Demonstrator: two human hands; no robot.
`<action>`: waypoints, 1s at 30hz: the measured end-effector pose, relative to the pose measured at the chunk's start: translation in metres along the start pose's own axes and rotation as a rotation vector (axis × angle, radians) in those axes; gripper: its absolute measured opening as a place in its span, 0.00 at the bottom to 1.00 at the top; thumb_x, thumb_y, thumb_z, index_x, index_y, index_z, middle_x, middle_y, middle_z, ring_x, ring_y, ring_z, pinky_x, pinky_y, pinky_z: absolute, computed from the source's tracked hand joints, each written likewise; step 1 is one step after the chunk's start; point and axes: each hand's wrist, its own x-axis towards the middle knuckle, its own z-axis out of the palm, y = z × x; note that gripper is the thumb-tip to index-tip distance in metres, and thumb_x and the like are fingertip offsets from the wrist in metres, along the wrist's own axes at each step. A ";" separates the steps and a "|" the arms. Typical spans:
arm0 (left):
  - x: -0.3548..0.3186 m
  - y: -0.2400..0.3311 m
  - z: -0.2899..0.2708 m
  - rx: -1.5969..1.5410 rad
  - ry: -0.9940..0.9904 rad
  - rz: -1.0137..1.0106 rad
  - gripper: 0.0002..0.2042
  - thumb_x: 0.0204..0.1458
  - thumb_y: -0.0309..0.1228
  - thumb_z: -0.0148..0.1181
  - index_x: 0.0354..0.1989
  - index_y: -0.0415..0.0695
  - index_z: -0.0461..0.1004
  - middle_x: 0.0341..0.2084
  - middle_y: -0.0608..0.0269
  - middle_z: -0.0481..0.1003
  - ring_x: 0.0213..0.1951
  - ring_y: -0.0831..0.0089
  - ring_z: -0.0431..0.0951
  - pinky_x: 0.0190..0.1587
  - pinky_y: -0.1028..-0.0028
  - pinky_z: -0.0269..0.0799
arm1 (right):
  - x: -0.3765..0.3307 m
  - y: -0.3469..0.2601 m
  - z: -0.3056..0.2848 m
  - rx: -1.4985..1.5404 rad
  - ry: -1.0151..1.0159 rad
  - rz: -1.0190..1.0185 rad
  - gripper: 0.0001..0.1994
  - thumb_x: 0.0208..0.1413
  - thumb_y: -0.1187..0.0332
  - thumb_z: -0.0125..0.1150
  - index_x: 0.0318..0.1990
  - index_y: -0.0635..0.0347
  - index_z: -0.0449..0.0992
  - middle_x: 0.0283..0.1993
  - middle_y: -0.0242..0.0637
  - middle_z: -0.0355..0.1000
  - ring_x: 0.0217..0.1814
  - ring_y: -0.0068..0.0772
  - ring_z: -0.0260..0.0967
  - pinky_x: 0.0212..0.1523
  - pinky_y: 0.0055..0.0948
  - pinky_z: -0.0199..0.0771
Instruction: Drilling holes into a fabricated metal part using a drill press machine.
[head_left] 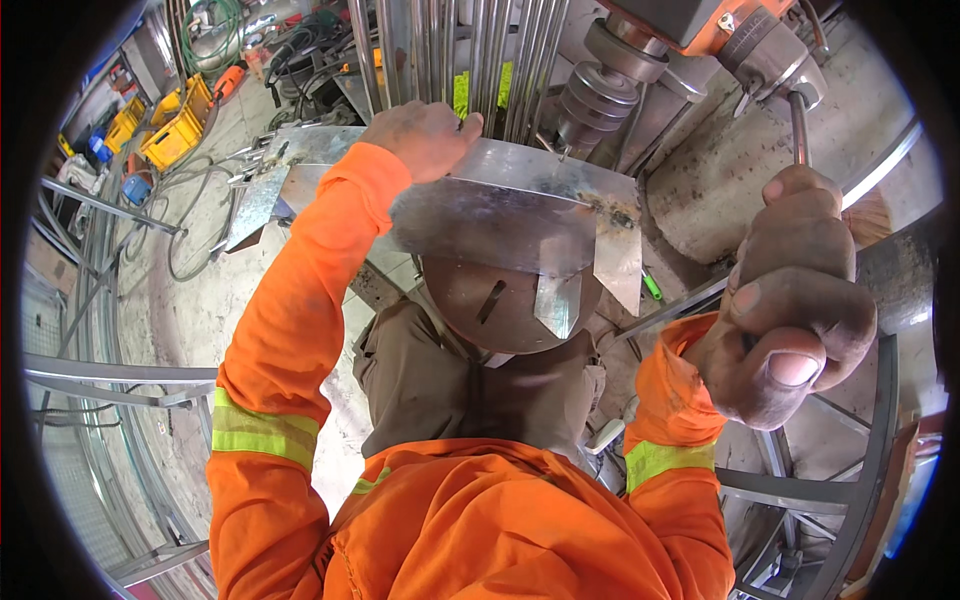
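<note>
My left hand (pixel 420 140) is closed over the far edge of a long bent sheet-metal piece (pixel 480 222), left of its middle. The silver piece has folded flanges and pointed tabs at both ends. It rests on the round, slotted drill press table (pixel 465 300) in front of me. My right hand (pixel 795 300) is wrapped round the drill press feed handle (pixel 799 130), a metal rod running up to its hub. Above the piece's right half hangs the drill chuck (pixel 600 100) with a thin bit pointing down. Whether the bit touches the metal I cannot tell.
Several upright metal tubes (pixel 448 50) stand just behind the workpiece. Yellow crates (pixel 178 125), cables and tools lie on the floor at the far left. Metal frames (pixel 120 370) flank me on both sides. The orange drill press head (pixel 690 25) is overhead at right.
</note>
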 end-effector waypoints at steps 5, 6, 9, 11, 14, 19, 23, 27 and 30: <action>0.005 -0.001 0.009 0.023 0.052 0.052 0.31 0.64 0.52 0.41 0.28 0.36 0.81 0.32 0.39 0.81 0.41 0.41 0.81 0.51 0.51 0.74 | -0.009 -0.001 0.009 0.000 0.094 0.032 0.18 0.70 0.51 0.44 0.32 0.53 0.65 0.22 0.28 0.59 0.24 0.24 0.54 0.45 0.44 0.63; 0.006 0.000 0.009 0.030 0.060 0.072 0.31 0.64 0.52 0.41 0.28 0.36 0.81 0.32 0.39 0.81 0.41 0.41 0.81 0.51 0.51 0.74 | -0.013 0.000 0.011 0.001 0.132 0.041 0.18 0.70 0.51 0.45 0.31 0.52 0.66 0.21 0.27 0.58 0.24 0.24 0.54 0.46 0.45 0.62; -0.003 0.004 -0.002 0.024 -0.003 -0.004 0.26 0.66 0.49 0.41 0.30 0.42 0.80 0.22 0.49 0.78 0.35 0.47 0.81 0.44 0.52 0.75 | -0.032 0.003 0.026 0.000 0.194 0.051 0.19 0.61 0.53 0.58 0.23 0.54 0.69 0.20 0.27 0.62 0.23 0.27 0.59 0.49 0.44 0.65; -0.007 0.010 -0.007 0.001 0.014 -0.040 0.29 0.65 0.52 0.42 0.25 0.41 0.80 0.22 0.48 0.78 0.35 0.46 0.81 0.46 0.53 0.75 | -0.045 0.008 0.027 -0.002 0.217 0.034 0.19 0.57 0.55 0.62 0.18 0.55 0.70 0.17 0.28 0.63 0.22 0.28 0.60 0.48 0.43 0.67; -0.009 0.012 -0.010 -0.032 0.028 -0.074 0.32 0.64 0.54 0.41 0.20 0.40 0.79 0.22 0.47 0.79 0.36 0.46 0.81 0.47 0.53 0.74 | -0.067 0.015 0.022 -0.116 0.071 0.057 0.19 0.55 0.58 0.62 0.16 0.55 0.69 0.18 0.30 0.63 0.23 0.31 0.62 0.57 0.44 0.66; -0.007 0.012 -0.008 -0.057 0.043 -0.052 0.32 0.64 0.54 0.41 0.19 0.41 0.79 0.23 0.47 0.79 0.37 0.45 0.81 0.47 0.54 0.74 | -0.082 0.028 0.017 -0.287 -0.069 0.046 0.19 0.54 0.60 0.62 0.15 0.56 0.69 0.18 0.31 0.65 0.24 0.35 0.62 0.58 0.45 0.66; -0.011 0.012 -0.008 -0.035 0.039 -0.085 0.32 0.65 0.53 0.40 0.20 0.41 0.79 0.23 0.48 0.79 0.38 0.46 0.81 0.50 0.55 0.74 | -0.047 0.005 0.021 -0.146 0.059 0.061 0.20 0.55 0.58 0.63 0.15 0.56 0.70 0.18 0.29 0.65 0.23 0.31 0.61 0.52 0.44 0.66; 0.003 0.013 -0.006 -0.027 -0.111 -0.049 0.31 0.65 0.53 0.39 0.36 0.36 0.82 0.39 0.41 0.81 0.45 0.43 0.81 0.53 0.52 0.73 | -0.001 0.005 0.000 0.154 0.207 0.056 0.21 0.69 0.53 0.47 0.27 0.57 0.70 0.19 0.28 0.60 0.22 0.26 0.54 0.39 0.41 0.60; -0.003 0.019 -0.017 -0.034 -0.137 -0.081 0.31 0.65 0.52 0.38 0.36 0.37 0.82 0.38 0.42 0.81 0.45 0.44 0.81 0.53 0.52 0.73 | 0.040 0.056 -0.068 0.483 0.062 0.084 0.19 0.67 0.55 0.44 0.40 0.63 0.73 0.29 0.35 0.65 0.26 0.28 0.57 0.35 0.33 0.59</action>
